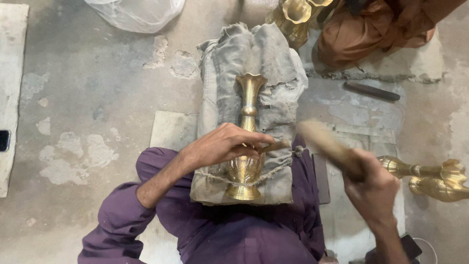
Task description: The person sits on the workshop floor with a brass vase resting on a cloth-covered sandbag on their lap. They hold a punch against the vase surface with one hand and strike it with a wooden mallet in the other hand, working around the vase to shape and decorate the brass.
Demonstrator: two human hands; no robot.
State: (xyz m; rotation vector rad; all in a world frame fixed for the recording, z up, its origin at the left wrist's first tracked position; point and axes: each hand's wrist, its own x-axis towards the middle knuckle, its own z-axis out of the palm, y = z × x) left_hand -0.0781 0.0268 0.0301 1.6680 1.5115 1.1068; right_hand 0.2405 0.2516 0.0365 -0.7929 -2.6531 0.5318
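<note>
A brass vase (248, 132) lies on its side along a grey cloth bundle (229, 73) in front of me, its flared mouth pointing away. My left hand (222, 144) rests over the vase's belly and pinches a thin chisel-like tool (276, 145) against it. My right hand (369, 188) grips a wooden mallet (325, 143), blurred, raised to the right of the vase, its head a little way from the tool's end.
Two more brass vases (430, 178) lie on the floor at the right. Another person in orange clothing (371, 29) sits at the top right with brass pieces (293, 14). A dark bar (371, 91) lies on the concrete; a clear plastic bag (137, 13) sits top left.
</note>
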